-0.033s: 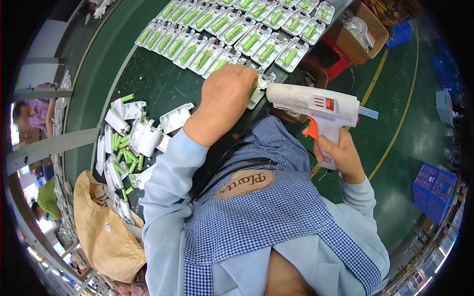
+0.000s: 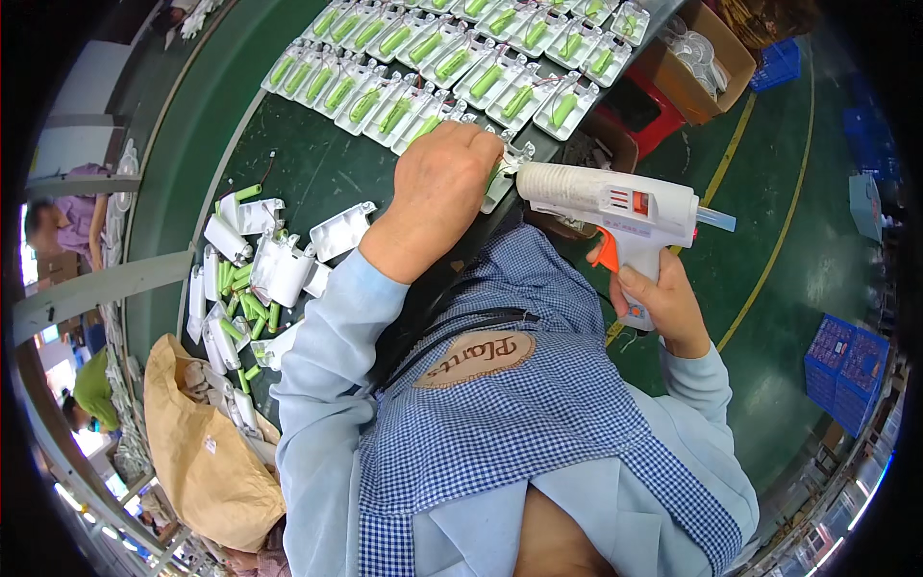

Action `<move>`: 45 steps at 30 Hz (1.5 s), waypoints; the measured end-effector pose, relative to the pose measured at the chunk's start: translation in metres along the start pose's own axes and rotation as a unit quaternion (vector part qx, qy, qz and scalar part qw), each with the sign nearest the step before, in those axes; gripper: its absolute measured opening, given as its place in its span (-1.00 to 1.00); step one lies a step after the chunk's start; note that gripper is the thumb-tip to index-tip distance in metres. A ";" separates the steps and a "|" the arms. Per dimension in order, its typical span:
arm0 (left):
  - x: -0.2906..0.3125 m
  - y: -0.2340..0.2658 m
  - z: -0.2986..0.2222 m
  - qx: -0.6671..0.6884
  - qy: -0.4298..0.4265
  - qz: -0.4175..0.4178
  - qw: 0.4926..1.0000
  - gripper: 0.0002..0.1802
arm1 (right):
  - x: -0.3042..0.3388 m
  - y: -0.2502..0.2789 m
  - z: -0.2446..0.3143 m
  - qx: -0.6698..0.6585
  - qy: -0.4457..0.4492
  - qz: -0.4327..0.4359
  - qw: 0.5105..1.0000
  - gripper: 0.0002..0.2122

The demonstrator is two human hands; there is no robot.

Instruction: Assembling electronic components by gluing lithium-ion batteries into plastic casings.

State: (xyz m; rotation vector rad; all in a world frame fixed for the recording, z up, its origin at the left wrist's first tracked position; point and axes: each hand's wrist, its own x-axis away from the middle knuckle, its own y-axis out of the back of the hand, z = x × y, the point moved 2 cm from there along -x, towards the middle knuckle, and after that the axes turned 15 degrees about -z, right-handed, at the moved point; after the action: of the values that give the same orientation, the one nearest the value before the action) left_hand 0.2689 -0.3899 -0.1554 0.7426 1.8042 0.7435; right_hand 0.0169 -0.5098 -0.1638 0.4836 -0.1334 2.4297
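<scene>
My right hand [image 2: 663, 298] is wrapped round the handle of a white hot glue gun [image 2: 635, 204], fingers at its orange trigger [image 2: 606, 250]. A translucent glue stick [image 2: 716, 219] pokes out of the back. The gun's nozzle end points left, at a small white plastic housing [image 2: 495, 192] by the table edge. My left hand [image 2: 447, 178] is closed on that housing and covers most of it; the fingertips are hidden behind the back of the hand. Just beyond lie rows of white housings [image 2: 562, 111], each with a green battery [image 2: 519, 101] and thin wires.
On the dark green table [image 2: 298, 163] at left lie loose white housings [image 2: 341, 231] and a heap of green batteries [image 2: 252, 306]. A brown paper sack [image 2: 207, 452] stands near them. A cardboard box [image 2: 735, 62], a red stool [image 2: 663, 111] and blue crates [image 2: 846, 375] are at right.
</scene>
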 end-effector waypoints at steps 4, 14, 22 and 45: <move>-0.004 -0.014 0.002 -0.040 -0.098 -0.021 0.994 -0.88 | 0.000 0.002 -0.002 0.006 -0.012 -0.006 1.000 -0.58; -0.006 -0.020 0.003 -0.031 -0.132 -0.061 0.989 -0.91 | 0.000 0.000 -0.003 -0.017 0.009 -0.004 1.000 -0.57; 0.006 0.024 -0.001 -0.045 -0.073 -0.128 0.988 -0.70 | -0.011 -0.005 -0.008 -0.022 0.010 -0.005 1.000 -0.65; 0.050 0.016 -0.001 0.015 0.050 -0.015 0.999 -0.70 | -0.002 -0.005 -0.015 -0.047 0.028 -0.014 0.998 -0.60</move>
State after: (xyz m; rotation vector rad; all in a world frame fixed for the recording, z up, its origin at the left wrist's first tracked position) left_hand 0.2554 -0.3412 -0.1711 0.7078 1.9162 0.7479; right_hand 0.0170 -0.5037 -0.1786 0.3718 -0.2152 2.3938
